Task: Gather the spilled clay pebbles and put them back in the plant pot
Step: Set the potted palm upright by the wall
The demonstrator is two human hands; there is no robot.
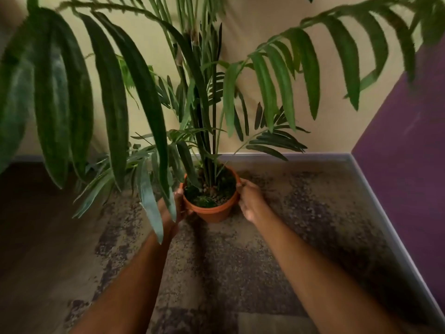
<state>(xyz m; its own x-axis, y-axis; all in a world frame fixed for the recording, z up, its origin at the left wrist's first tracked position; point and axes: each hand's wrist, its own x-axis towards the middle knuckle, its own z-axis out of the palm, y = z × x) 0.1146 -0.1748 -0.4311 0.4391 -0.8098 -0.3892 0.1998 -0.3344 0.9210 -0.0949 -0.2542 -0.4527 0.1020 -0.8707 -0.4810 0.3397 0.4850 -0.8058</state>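
Observation:
A terracotta plant pot [214,213] stands upright on a speckled rug, holding a tall palm-like plant [207,131] with long green fronds. Inside the pot I see dark soil, moss and a few brownish clay pebbles [218,192] near the stems. My left hand [179,203] grips the pot's left rim, partly hidden behind a hanging frond. My right hand [249,201] holds the pot's right rim, thumb on the edge. No loose pebbles can be told apart from the rug's speckled pattern.
The mottled brown and beige rug [240,261] covers the floor under the pot. Dark wooden floor [36,237] lies to the left. A beige wall [277,68] is behind, a purple wall [409,153] on the right, with a grey baseboard [385,213]. Fronds hang low over the left.

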